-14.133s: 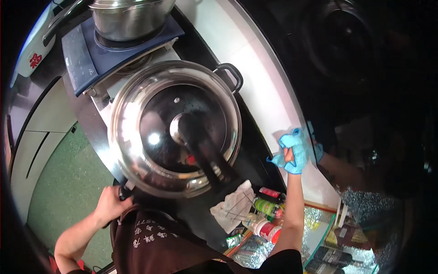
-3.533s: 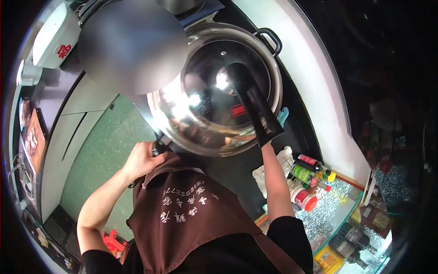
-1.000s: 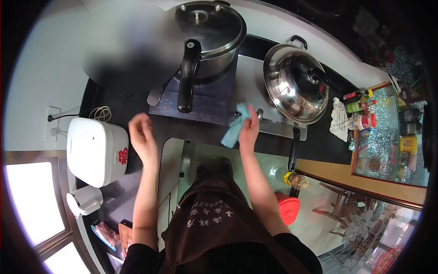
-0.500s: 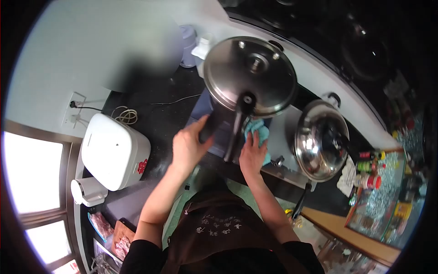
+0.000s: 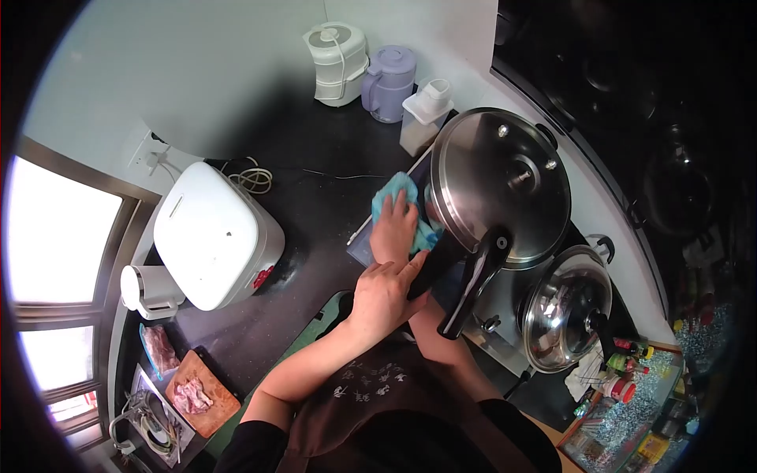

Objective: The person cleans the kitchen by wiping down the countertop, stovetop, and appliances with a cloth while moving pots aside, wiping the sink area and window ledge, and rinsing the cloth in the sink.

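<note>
My left hand point(image 5: 385, 296) is closed round the black lower handle point(image 5: 435, 266) of a steel pressure cooker point(image 5: 481, 169). The cooker's lid carries a longer black handle point(image 5: 476, 288) to the right of that hand. Beneath my left wrist, my right arm crosses over to the left. My right hand point(image 5: 394, 231) presses a teal cloth point(image 5: 394, 189) against a dark blue flat surface point(image 5: 361, 246) beside and partly under the cooker. Its fingers lie bent over the cloth.
A lidded wok point(image 5: 564, 319) stands right of the cooker. Behind are a plastic container point(image 5: 424, 126), a purple jug point(image 5: 390, 87) and a white appliance point(image 5: 339, 67). At left are a white rice cooker point(image 5: 213, 236), a white kettle point(image 5: 150, 290) and a cutting board point(image 5: 217, 402) with raw meat.
My left hand has shifted the pressure cooker to the right, closer to the wok. My right hand and the cloth have moved left, from the cooker's right side to its left. The view has turned.
</note>
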{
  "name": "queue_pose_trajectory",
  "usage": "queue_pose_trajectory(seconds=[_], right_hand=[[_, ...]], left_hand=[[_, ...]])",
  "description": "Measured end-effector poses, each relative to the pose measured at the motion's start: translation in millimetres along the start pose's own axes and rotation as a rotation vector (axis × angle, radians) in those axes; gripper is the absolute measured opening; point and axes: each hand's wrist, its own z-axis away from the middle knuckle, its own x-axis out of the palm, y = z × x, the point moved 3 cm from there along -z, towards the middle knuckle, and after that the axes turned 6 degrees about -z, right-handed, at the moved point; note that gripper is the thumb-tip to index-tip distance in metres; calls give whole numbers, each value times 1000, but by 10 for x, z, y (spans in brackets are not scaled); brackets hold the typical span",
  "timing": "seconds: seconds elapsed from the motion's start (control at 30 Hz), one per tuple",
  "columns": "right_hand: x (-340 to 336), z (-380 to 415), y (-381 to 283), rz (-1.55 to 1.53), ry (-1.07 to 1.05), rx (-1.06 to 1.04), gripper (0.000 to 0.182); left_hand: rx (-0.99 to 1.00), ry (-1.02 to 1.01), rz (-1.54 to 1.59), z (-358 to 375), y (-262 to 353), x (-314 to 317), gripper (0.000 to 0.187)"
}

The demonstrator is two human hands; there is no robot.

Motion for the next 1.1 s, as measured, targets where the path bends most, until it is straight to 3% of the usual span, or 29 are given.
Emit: queue_pose_trajectory(seconds=[0.17, 0.3, 0.37, 0.43, 0.47, 0.57, 0.6, 0.63, 0.67, 0.73, 0.87, 1.1], right_hand=[[125, -135, -58, 18, 93, -58, 45], [-305, 525, 321, -307, 123, -204, 39], [-33, 1009, 810, -31, -228, -98, 37], [-797, 1167, 857, -120, 38, -58, 33], [-977, 1244, 943, -50, -60, -6, 31], [-1183, 1432, 1267, -116, 126, 98, 33], [-1211, 1451, 1363, -106, 170, 120, 33], [-1227, 1471, 1475, -94, 212, 142, 34], [-1242, 1500, 1596, -80, 251, 164, 34], [-1221, 1448, 1777, -51, 252, 226, 35], [-1204, 1225, 2106, -56, 334, 323, 35], [-1091, 391, 2824, -113, 422, 405, 29]], left_hand=[[33, -35, -34, -30, -30, -35, 70], [31, -54, -38, -88, -87, -121, 62], [32, -54, -14, -151, -139, -203, 62], [71, -46, -26, -220, -205, -292, 63], [78, -65, -51, -252, -266, -319, 62], [35, -122, -58, -355, -364, -434, 61], [52, -116, -57, -393, -404, -452, 61], [-55, -186, -99, -437, -380, -519, 60], [112, -56, -47, -452, -513, -479, 61], [27, -142, -105, -513, -549, -546, 60], [35, -146, -74, -508, -607, -559, 56], [-33, -154, -53, -313, -379, -526, 52]])
